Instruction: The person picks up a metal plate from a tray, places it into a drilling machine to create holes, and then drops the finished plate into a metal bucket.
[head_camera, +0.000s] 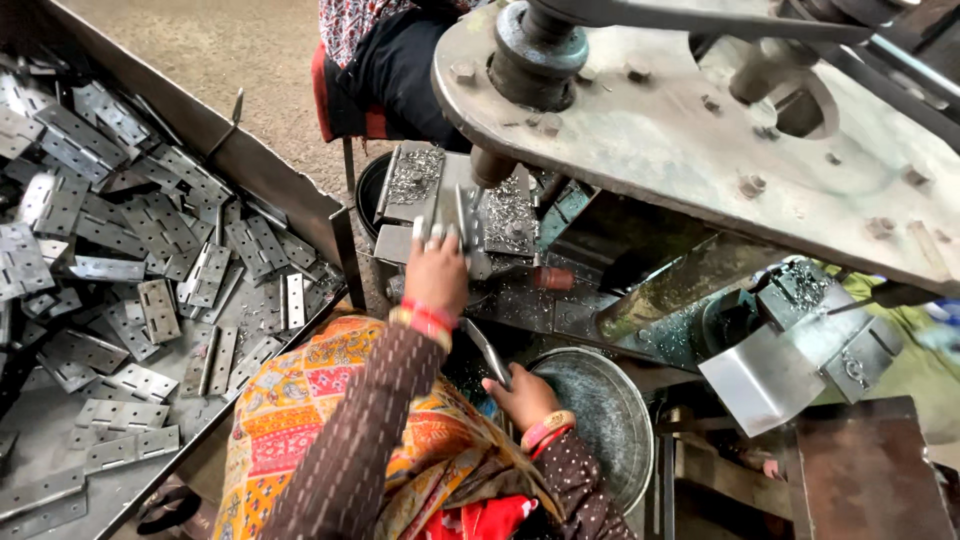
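Observation:
My left hand reaches forward to the press bed, its fingers closed on a grey metal hinge that stands under the round ram. Bangles circle that wrist. Lower down, my right hand grips another flat metal hinge, held tilted over my lap beside a round metal bowl. Metal shavings lie around the die on both sides.
A large steel tray at left holds several loose hinges. The heavy press plate overhangs the upper right. Another person sits beyond the press. A bent metal chute is at the right.

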